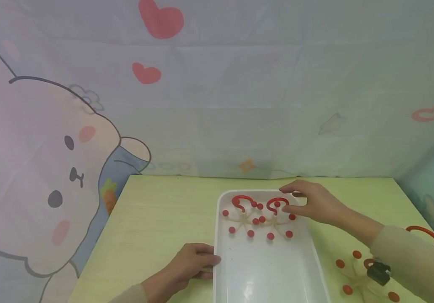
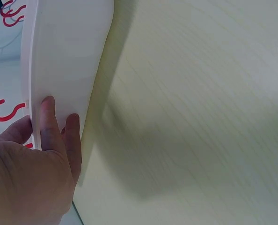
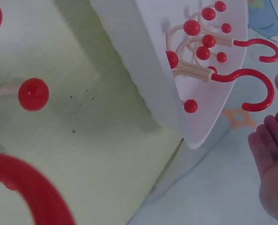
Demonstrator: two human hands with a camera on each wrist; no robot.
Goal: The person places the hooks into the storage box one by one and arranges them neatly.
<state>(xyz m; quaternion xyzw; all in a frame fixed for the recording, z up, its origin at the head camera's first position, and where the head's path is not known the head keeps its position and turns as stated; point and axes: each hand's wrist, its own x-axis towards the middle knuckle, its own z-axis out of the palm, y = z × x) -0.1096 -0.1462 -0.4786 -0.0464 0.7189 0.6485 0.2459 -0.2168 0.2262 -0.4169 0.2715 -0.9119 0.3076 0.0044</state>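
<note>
At the left side of the table [image 1: 156,210], the left hand [image 1: 190,265] pinches the wall of the white tray [image 1: 258,273] with a narrow grip. In the far end of the tray lie the left hooked piece [image 1: 243,218] and, just beside it, the right hooked piece [image 1: 275,219], both with red balls. Near this second one, the right hand [image 1: 313,202] has its grip wide. Farther right, a third red-balled piece [image 1: 358,281] lies on the table.

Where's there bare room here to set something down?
Free: the near part of the white tray, between its side walls and short of two red-hooked hangers; and the green tabletop left of the tray, beyond the left hand. Crowded: the tray's far end, with the right hand at its corner, and the tabletop right of it, holding more hangers.
</note>
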